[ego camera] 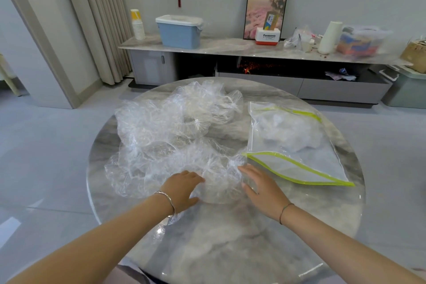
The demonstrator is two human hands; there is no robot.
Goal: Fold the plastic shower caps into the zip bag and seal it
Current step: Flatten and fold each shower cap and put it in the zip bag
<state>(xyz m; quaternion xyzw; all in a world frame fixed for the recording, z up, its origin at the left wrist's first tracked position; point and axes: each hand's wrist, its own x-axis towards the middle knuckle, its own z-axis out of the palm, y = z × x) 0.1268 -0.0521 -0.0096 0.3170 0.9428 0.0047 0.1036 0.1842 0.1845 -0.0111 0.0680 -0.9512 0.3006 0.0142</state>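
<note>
Round marble tabletop (230, 249), with a big heap of clear shower caps (166, 122) taking up the left half, from the far edge down toward the near-left edge. The nearest cap (214, 166) is spread out crinkly in the middle, closest to the near edge.

The zip bag (299, 145) lies flat on the right side of the tabletop, just beside the heap. Its yellow-green zip mouth gapes open toward the near-right edge, and there's already a wad of crumpled clear plastic inside, up in the end nearer the far edge.

Left grip (182, 191) rests on top of the nearest cap with the thumb sticking out. The fingertips sink into the plastic, so honestly I can't tell if it's pinching anything or just pressing down.

Right grip (262, 191) is wide open, fingers straight and spread, holding nothing. Its fingertips are right at that cap's right edge, near the corner of the bag's mouth.
</note>
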